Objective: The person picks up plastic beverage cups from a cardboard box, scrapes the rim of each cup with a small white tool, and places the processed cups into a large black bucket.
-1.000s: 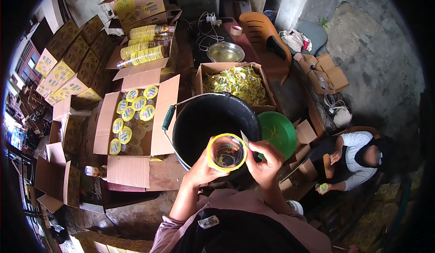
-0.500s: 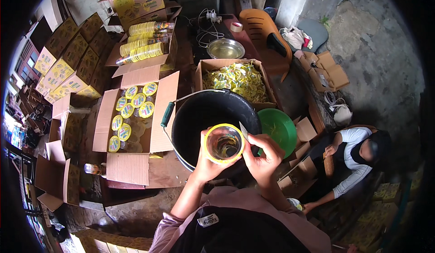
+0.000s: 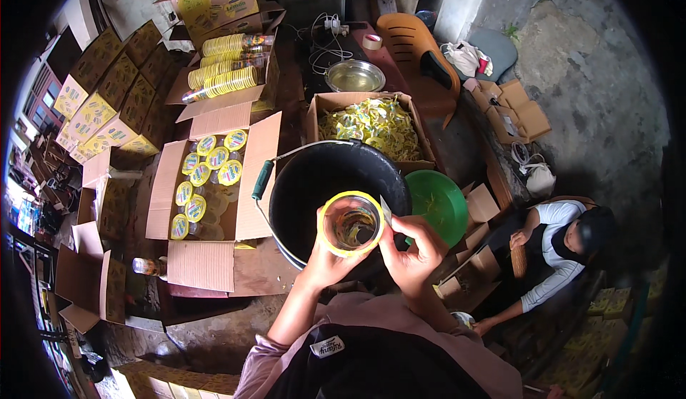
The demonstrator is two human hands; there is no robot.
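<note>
My left hand [image 3: 321, 266] is wrapped round a clear plastic cup [image 3: 351, 224] with a yellow rim, its mouth facing up at me. Close against the cup's right side, my right hand [image 3: 414, 250] pinches a small, pointed grey blade [image 3: 386, 209] that lies along the rim. Both hands are over the near edge of a black bucket [image 3: 307, 177] with a green handle grip. Behind the bucket, a cardboard box [image 3: 312, 124] is heaped with yellow strips and lid scraps [image 3: 371, 124].
To the left, an open carton [image 3: 166, 192] holds several lidded cups. Stacked yellow-rimmed cups [image 3: 221, 81] lie in a box behind. A green basin [image 3: 446, 210] adjoins the bucket; beyond stand a metal bowl [image 3: 355, 77] and orange chair [image 3: 407, 49]. A co-worker [image 3: 557, 263] sits at right.
The cup and both my hands have shifted slightly left and tipped a little. The grip on cup and blade is the same. The co-worker has moved slightly.
</note>
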